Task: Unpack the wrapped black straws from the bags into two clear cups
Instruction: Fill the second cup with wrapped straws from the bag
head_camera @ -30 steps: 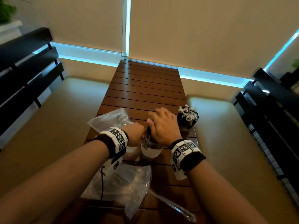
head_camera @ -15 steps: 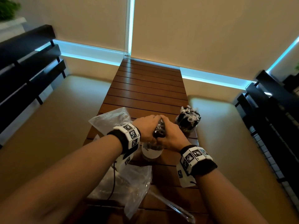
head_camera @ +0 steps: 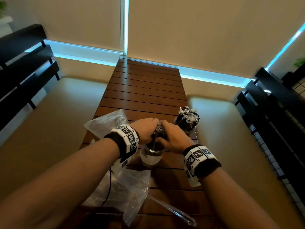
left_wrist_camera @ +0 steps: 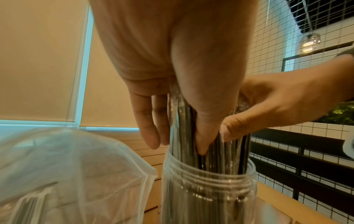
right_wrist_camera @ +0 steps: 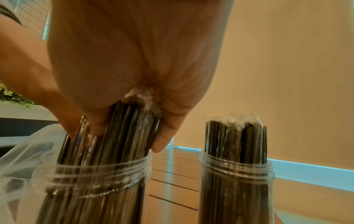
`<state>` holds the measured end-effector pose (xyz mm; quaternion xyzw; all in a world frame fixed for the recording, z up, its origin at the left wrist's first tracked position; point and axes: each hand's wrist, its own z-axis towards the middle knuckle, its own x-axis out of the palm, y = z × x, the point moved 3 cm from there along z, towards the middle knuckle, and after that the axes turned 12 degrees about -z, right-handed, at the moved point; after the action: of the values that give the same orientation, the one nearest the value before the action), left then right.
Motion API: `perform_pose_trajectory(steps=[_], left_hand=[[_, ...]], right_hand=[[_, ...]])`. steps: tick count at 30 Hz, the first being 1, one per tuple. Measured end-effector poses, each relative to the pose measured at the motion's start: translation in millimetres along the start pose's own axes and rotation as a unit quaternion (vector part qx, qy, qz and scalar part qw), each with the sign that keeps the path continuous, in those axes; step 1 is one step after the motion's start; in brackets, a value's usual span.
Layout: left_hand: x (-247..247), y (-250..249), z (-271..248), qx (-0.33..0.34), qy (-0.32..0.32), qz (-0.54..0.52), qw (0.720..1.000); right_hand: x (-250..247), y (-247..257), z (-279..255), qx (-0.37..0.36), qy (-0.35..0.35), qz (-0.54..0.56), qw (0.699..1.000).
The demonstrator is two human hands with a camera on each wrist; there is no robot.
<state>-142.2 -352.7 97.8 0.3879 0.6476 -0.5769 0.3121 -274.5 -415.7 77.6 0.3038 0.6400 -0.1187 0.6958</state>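
Standing in the near cup [head_camera: 151, 156], the straw bundle [left_wrist_camera: 206, 151] is clamped by both hands' grip: left hand [head_camera: 145, 132], right hand [head_camera: 173, 138].

Dim, warm room light with cyan glow under the blinds [head_camera: 198, 27] (wide-angle bending, wrist views soft).

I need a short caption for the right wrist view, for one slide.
Right hand grips wrapped straws in the near cup; far cup full.

Both forearms reach toward 12 o'clock, converging. Left hand [head_camera: 145, 129] and right hand [head_camera: 173, 138] meet, fingers curled round the straws [left_wrist_camera: 210, 144], thumbs pointing down.
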Motion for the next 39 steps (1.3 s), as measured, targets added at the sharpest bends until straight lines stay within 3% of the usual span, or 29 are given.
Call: perform_pose_trajectory(steps=[4,11,15,18,21,26,28,32,36,39], left_hand=[[2,0,-3,-0.002,0.003,0.002,1.0],[-15,24,-7,-0.031,0.073,0.006,0.997],[-37,55,-30,-0.092,0.004,0.186,0.978],[-28,80,-43,-0.165,-0.018,0.153,0.974],[-20,94,-52,-0.198,-0.063,0.115,0.971],[-31,91,-57,-0.193,-0.165,0.063,0.965],[-44,87,-58,-0.168,-0.202,0.038,0.964],[-66,76,-66,-0.125,-0.243,0.041,0.961],[-77,66,-83,-0.089,-0.258,0.057,0.96],[-83,60,-97,-0.076,-0.264,0.07,0.959]], right_hand=[[7,4,-7,-0.011,-0.014,0.045,0.999],[-11,3,-3,0.045,0.035,-0.038,0.998],[-42,32,6,0.019,-0.059,-0.03,0.998],[-53,62,18,-0.012,-0.102,-0.067,0.992],[-50,93,27,-0.073,-0.052,-0.082,0.993],[-18,125,35,-0.122,0.08,-0.158,0.977],[0,131,42,-0.109,0.132,-0.154,0.973],[29,138,60,-0.024,0.158,-0.07,0.985],[46,140,68,0.116,0.121,0.081,0.983],[50,146,71,0.172,0.075,0.137,0.973]])
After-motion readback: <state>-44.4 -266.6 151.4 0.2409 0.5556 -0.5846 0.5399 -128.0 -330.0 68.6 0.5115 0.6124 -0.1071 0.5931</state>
